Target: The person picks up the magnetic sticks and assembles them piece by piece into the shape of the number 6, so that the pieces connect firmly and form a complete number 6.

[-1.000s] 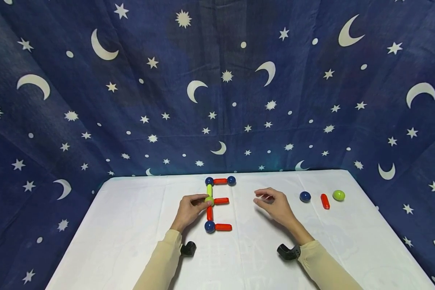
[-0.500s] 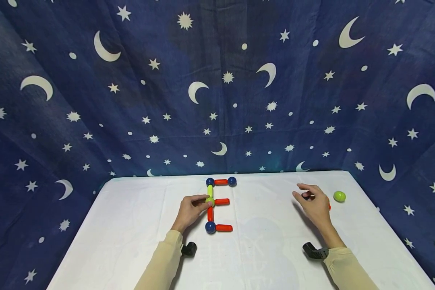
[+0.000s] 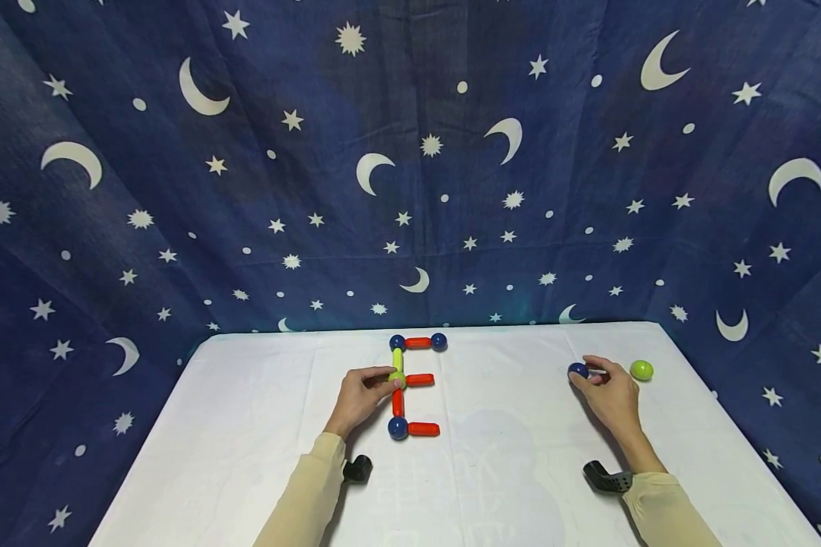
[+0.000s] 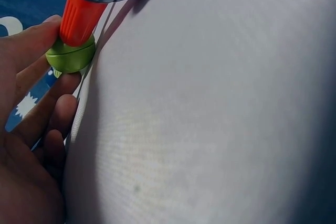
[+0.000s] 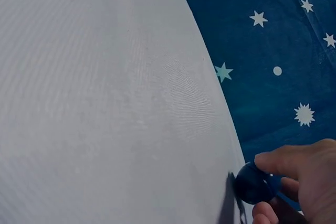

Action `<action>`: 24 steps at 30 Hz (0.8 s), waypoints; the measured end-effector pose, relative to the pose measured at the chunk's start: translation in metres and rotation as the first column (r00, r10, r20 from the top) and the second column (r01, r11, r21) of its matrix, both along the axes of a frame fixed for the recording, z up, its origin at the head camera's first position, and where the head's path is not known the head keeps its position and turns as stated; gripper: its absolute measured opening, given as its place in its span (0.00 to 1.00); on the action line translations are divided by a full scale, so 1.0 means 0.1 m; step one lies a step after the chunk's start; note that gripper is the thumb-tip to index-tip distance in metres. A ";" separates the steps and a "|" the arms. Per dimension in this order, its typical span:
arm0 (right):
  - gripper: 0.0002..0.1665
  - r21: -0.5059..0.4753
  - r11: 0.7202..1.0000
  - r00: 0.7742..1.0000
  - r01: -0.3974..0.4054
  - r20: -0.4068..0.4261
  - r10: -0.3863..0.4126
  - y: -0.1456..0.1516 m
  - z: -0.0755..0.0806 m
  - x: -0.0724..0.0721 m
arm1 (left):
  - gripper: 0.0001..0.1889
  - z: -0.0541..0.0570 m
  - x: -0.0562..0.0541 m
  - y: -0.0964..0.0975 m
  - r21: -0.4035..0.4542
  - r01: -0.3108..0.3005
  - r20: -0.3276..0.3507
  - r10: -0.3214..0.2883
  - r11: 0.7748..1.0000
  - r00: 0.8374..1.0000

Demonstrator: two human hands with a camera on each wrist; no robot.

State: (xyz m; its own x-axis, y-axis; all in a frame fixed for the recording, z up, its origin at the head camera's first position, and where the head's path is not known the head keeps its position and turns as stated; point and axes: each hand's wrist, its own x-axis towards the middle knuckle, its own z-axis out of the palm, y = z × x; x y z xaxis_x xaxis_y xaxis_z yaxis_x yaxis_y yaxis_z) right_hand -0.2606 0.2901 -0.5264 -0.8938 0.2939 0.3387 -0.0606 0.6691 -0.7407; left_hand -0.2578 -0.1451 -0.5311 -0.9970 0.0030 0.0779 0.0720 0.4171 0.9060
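Observation:
Magnetic-looking rods and balls form an E on the white table. My left hand (image 3: 356, 396) pinches the E's middle green ball (image 4: 71, 59) between thumb and fingers. From that ball a yellow-green rod (image 3: 398, 359) runs up to a blue ball (image 3: 397, 343), and a red rod (image 3: 398, 403) runs down to another blue ball (image 3: 397, 428). Red rods (image 3: 420, 379) also point rightward from the E's spine. At the right, my right hand (image 3: 616, 396) pinches a loose blue ball (image 5: 254, 183), thumb on one side and fingers on the other, close over the tabletop.
A loose green ball (image 3: 641, 371) lies right of my right hand. The E's top arm ends in a blue ball (image 3: 439, 342). Behind the table (image 3: 506, 471) hangs a dark blue cloth (image 3: 301, 190) with moons and stars.
My right hand has moved right, from beside the E to the loose blue ball, and pinches it. The loose red rod is now hidden behind that hand. My left hand stays put.

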 end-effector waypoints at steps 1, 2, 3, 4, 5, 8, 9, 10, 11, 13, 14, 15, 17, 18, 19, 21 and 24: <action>0.24 0.002 1.000 1.000 -0.001 0.013 0.001 0.00 0.00 0.00 | 0.15 0.00 0.00 0.00 0.002 0.001 0.000 -0.001 1.000 1.000; 0.24 0.005 1.000 1.000 -0.001 0.024 0.000 0.00 -0.01 0.00 | 0.15 0.00 0.00 0.00 0.002 0.002 -0.001 -0.002 1.000 1.000; 0.24 0.011 1.000 0.999 0.000 0.038 -0.001 0.00 -0.01 0.00 | 0.15 0.00 0.00 0.01 0.005 0.002 -0.003 -0.002 1.000 1.000; 0.24 0.013 1.000 0.999 0.001 0.053 -0.002 0.00 -0.02 -0.01 | 0.15 0.00 0.00 0.01 0.010 0.005 -0.005 -0.005 1.000 1.000; 0.24 0.016 1.000 0.998 0.004 0.064 -0.005 0.00 -0.02 -0.01 | 0.15 0.00 0.00 0.01 0.012 0.007 -0.008 -0.007 1.000 1.000; 0.25 0.015 1.000 0.996 0.009 0.088 -0.011 -0.01 -0.04 -0.01 | 0.14 0.01 0.00 0.02 0.016 0.011 -0.015 -0.011 1.000 1.000; 0.25 0.015 1.000 0.996 0.010 0.091 -0.011 -0.02 -0.04 -0.01 | 0.14 0.01 0.00 0.02 0.017 0.010 -0.018 -0.010 1.000 1.000; 0.25 0.009 1.000 0.996 0.009 0.088 -0.010 -0.03 -0.03 -0.01 | 0.14 0.00 0.00 0.02 0.016 0.009 -0.018 -0.009 1.000 1.000; 0.25 0.006 1.000 0.997 0.008 0.082 -0.009 -0.05 -0.03 -0.01 | 0.14 0.00 0.00 0.02 0.010 0.007 -0.019 -0.007 1.000 1.000; 0.24 -0.006 1.000 0.998 0.002 0.061 -0.002 -0.09 -0.02 -0.02 | 0.14 -0.01 -0.01 0.01 0.002 0.002 -0.019 -0.002 1.000 1.000; 0.24 -0.016 1.000 0.999 -0.009 0.052 0.009 -0.12 -0.01 -0.03 | 0.14 -0.02 -0.01 0.01 -0.001 0.000 -0.019 0.000 1.000 1.000; 0.24 -0.024 1.000 0.999 -0.020 0.044 0.021 -0.15 0.00 -0.03 | 0.14 -0.02 -0.01 0.01 -0.002 -0.001 -0.020 0.001 1.000 1.000; 0.23 -0.044 0.998 0.998 -0.050 0.032 0.051 -0.23 0.01 -0.05 | 0.14 -0.03 -0.02 0.00 -0.008 -0.001 -0.022 0.001 1.000 1.000; 0.23 -0.054 0.996 0.997 -0.070 0.028 0.072 -0.28 0.02 -0.06 | 0.14 -0.03 -0.02 0.00 -0.005 -0.001 -0.022 0.001 1.000 1.000; 0.23 -0.060 0.994 0.995 -0.091 0.028 0.093 -0.33 0.02 -0.07 | 0.14 -0.03 -0.01 0.00 -0.002 0.000 -0.021 0.000 1.000 1.000; 0.23 -0.069 0.989 0.990 -0.132 0.031 0.134 -0.44 0.01 -0.09 | 0.14 -0.03 -0.01 0.00 0.001 0.000 -0.021 0.000 1.000 1.000; 0.23 -0.082 0.978 0.980 -0.193 0.026 0.196 -0.61 -0.01 -0.12 | 0.14 -0.02 -0.01 -0.01 0.005 0.001 -0.019 0.000 1.000 1.000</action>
State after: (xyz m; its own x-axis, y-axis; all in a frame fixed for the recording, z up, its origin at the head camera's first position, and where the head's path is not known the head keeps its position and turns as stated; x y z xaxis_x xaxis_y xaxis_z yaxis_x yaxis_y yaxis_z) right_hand -0.2724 0.2286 -0.5269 -0.9470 0.1379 0.2901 -0.1578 0.5869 -0.7941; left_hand -0.2590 -0.1457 -0.5336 -0.9953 0.0030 0.0964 0.0890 0.4121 0.9068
